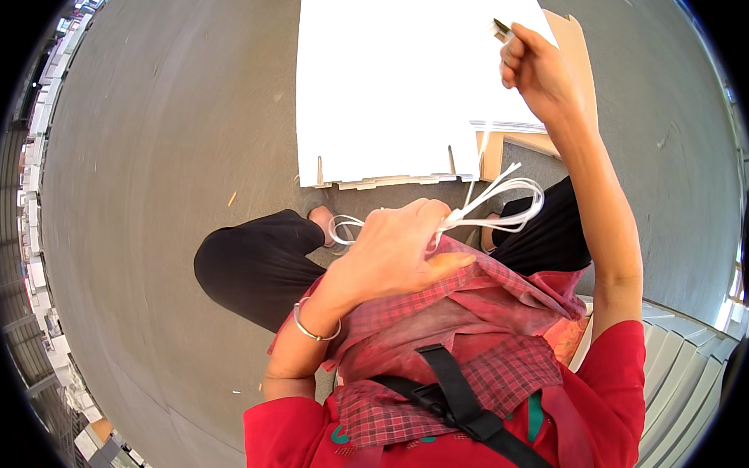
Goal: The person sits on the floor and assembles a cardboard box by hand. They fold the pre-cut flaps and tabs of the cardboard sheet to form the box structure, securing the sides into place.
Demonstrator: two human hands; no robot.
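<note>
the left hand (399, 243) is seen at centre, closed in a loose fist around a bundle of white cable (499, 201); loops of the cable stick out of the fist toward 2 o'clock and a smaller loop toward 9 o'clock. a metal bangle (309, 327) is worn on that wrist. the right hand (537, 70) is raised at 1 o'clock, fingers pinched shut on the cable's plug (502, 29), whose metal tip points toward 11 o'clock. a thin strand of cable is seen hanging from the right hand down toward the bundle. a white board (388, 86) lies on the grey floor (163, 144) at 12 o'clock, behind both hands, with a brown board (577, 51) showing past its right edge. a checked red cloth (453, 336) is draped at 6 o'clock, just below the left hand.
</note>
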